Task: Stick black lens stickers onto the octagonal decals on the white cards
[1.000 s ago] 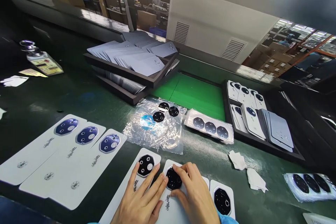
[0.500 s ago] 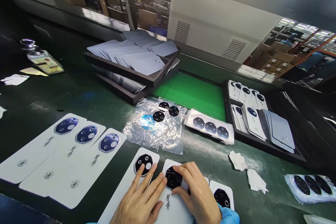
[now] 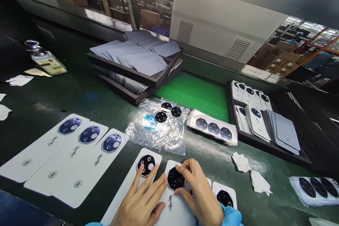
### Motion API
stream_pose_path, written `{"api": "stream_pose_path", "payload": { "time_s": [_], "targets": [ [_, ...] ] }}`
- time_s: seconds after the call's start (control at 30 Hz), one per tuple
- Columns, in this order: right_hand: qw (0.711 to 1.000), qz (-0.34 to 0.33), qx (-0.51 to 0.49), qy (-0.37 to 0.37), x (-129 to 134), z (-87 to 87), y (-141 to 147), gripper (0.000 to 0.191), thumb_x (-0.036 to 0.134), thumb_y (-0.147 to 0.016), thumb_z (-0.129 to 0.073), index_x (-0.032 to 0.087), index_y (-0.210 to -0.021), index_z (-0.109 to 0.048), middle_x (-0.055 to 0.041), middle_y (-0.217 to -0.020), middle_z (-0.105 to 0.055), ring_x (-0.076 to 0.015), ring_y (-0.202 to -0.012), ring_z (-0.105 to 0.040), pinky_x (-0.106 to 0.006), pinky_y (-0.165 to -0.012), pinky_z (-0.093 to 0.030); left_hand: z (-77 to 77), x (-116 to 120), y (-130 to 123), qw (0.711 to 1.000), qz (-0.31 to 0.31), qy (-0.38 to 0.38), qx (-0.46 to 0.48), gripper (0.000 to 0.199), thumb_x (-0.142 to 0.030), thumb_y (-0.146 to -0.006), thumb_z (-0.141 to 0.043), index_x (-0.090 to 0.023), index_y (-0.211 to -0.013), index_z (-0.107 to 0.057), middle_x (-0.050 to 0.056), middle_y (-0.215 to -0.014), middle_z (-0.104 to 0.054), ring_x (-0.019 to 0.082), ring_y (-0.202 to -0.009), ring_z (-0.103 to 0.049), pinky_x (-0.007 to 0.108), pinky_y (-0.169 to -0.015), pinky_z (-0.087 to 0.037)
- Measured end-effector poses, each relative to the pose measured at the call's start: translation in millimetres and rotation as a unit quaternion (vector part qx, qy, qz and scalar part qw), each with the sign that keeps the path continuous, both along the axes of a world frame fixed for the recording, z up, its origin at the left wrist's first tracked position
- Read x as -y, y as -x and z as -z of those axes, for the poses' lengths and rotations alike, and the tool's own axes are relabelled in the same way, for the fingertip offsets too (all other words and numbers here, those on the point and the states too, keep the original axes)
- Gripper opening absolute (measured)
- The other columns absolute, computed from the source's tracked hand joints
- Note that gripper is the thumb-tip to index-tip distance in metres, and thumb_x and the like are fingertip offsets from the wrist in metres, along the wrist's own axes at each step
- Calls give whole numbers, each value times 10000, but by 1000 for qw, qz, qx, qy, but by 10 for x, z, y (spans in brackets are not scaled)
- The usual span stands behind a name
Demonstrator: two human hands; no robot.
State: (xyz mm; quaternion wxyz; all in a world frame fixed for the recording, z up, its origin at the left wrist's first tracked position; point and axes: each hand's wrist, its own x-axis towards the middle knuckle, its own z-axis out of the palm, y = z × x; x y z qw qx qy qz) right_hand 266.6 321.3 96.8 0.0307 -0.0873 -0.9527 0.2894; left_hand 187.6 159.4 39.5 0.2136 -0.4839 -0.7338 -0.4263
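Note:
A white phone back panel (image 3: 169, 215) with dark lettering lies flat in front of me. At its top sits a black octagonal camera cover (image 3: 176, 178). My right hand (image 3: 197, 192) has its thumb and index finger curled against the right side of this cover. My left hand (image 3: 144, 197) lies with fingers stretched, one fingertip at the cover's left edge, others over the neighbouring panel and its camera cover (image 3: 146, 165). To the right, partly behind my right hand, is another panel with a black camera cover (image 3: 224, 198).
Three white panels (image 3: 63, 159) with bluish covers lie at left. Stacked dark trays (image 3: 127, 67) hold grey panels; another tray (image 3: 267, 141) stands at right. Between are a clear plastic bag (image 3: 169, 137) with loose covers and a wrapped pack (image 3: 212, 130). White paper scraps (image 3: 241, 162) lie nearby.
The view has shifted slightly. Both hands stay at nearly the same places, the right thumb and index finger still against the black camera cover.

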Motion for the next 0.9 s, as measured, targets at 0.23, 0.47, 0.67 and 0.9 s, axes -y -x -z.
{"api": "stream_pose_path", "payload": {
  "time_s": [0.23,0.47,0.67,0.9],
  "targets": [
    [1000,-22,1,-21,-1,-11,24,546,-122,-625,-683,106,-1109,-578,-74,-973,-508,-224,-908,-530,-369,-765,-577,-83,68,116,991,34,78,-100,244,-229,-975,-469,-138,-1069,-675,0,-1130,-719,177,-1171,-608,354,-1215,-196],
    [999,-13,31,-25,24,-22,49,530,-115,-634,-712,63,-1122,-609,-72,-937,-503,-222,-889,-534,-361,-754,-570,-134,102,150,990,43,89,-105,246,-222,-977,-475,-123,-1083,-674,11,-1128,-720,172,-1159,-618,340,-1208,-212],
    [998,-17,58,-30,-7,-47,94,472,-90,-634,-755,92,-1054,-640,-45,-906,-488,-206,-868,-523,-341,-749,-554,-85,95,120,991,27,85,-100,267,-210,-984,-443,-112,-1086,-669,30,-1124,-721,184,-1164,-616,380,-1212,-210],
    [998,-21,46,-27,8,-64,99,575,-88,-631,-771,77,-1166,-640,-61,-879,-499,-229,-848,-524,-376,-737,-555,-164,140,129,976,32,146,-158,307,-209,-998,-395,-62,-1148,-619,43,-1122,-721,209,-1119,-644,417,-1228,-118]
  ]
}}
